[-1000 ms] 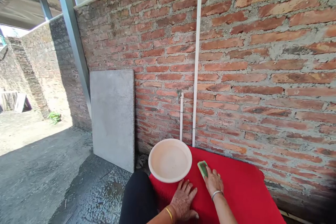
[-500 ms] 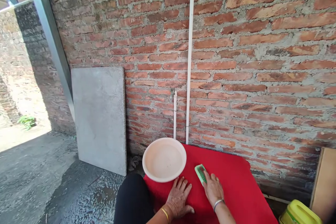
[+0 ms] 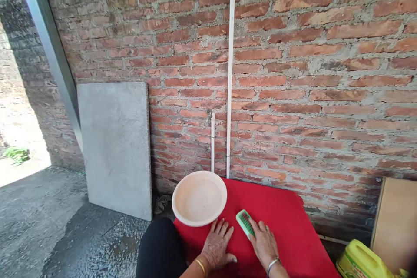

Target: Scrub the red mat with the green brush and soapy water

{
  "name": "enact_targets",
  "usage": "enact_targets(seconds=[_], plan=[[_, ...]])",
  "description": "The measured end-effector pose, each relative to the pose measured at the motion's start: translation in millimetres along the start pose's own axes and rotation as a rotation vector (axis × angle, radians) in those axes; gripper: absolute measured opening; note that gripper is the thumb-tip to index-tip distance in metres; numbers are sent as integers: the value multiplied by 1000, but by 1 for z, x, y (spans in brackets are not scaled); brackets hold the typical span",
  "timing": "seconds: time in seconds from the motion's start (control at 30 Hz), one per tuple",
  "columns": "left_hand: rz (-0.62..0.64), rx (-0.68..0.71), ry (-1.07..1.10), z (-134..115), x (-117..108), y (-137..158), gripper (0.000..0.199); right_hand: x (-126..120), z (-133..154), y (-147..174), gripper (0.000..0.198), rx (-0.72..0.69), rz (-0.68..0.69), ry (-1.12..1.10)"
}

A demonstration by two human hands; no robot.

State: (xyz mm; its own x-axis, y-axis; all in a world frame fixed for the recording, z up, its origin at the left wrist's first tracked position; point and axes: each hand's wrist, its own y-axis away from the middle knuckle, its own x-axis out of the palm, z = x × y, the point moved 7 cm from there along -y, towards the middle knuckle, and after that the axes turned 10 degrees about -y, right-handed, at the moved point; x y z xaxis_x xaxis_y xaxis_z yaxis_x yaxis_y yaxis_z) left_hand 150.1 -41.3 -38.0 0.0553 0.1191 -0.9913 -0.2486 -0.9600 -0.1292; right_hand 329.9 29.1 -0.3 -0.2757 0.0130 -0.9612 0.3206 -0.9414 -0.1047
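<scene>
A red cloth (image 3: 276, 208) covers a low flat surface in front of me. My left hand (image 3: 217, 243) lies flat on it, fingers spread, just below the near rim of a pale pink basin (image 3: 175, 209). To its right, my right hand (image 3: 263, 242) curls over one end of a green and white scrubbing brush (image 3: 243, 220), which rests on the cloth. The brush's far end sticks out past the fingers; the underside against the cloth is hidden. Inside the basin only its pale bottom shows, with a few small specks.
A brick wall (image 3: 270, 69) with white pipes (image 3: 230, 74) rises behind the cloth. Against it leans a grey slab (image 3: 115, 147), left of the basin. My dark-clad knee (image 3: 161, 243) is beside the cloth. A yellow-green jug (image 3: 360, 258) and a cardboard piece (image 3: 395, 221) stand at right.
The whole view has shifted slightly, so things sit farther left in the picture. Both hands keep nearly the same places on the cloth, and the brush stays under my right hand.
</scene>
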Motion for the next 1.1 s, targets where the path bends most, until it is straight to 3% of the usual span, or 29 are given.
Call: enact_targets(seconds=[0.17, 0.23, 0.3, 0.47, 0.53, 0.6, 0.67, 0.8, 0.87, 0.97, 1.1], plan=[[28, -3, 13, 0, -1, 1, 86, -34, -120, 2, 55, 388, -177, 77], [41, 4, 26, 0, -1, 1, 86, -35, -136, 6, 56, 455, -209, 82], [34, 8, 26, 0, 0, 1, 86, -28, -119, 6, 53, 377, -207, 77], [-54, 10, -36, 3, 8, 0, 85, 2, -15, 5, 48, -87, -102, -51], [-99, 16, -71, 4, 11, 0, 86, 4, 2, 4, 47, -134, -91, -87], [-129, 23, -97, 4, 13, 0, 85, 0, -5, 1, 46, -106, -95, -92], [-125, 20, -106, 4, 13, 0, 85, -7, -32, -5, 46, -17, -107, -76], [-52, 1, -78, 3, 12, 1, 85, -23, -109, -11, 50, 295, -218, -18], [-19, 5, -58, 2, 11, 1, 86, -26, -123, -10, 51, 400, -278, -2], [-15, 14, -53, 1, 10, 1, 87, -16, -92, -12, 51, 358, -267, 13], [-100, 23, -97, 1, 11, 0, 89, 6, -4, -15, 48, -35, -125, -68]])
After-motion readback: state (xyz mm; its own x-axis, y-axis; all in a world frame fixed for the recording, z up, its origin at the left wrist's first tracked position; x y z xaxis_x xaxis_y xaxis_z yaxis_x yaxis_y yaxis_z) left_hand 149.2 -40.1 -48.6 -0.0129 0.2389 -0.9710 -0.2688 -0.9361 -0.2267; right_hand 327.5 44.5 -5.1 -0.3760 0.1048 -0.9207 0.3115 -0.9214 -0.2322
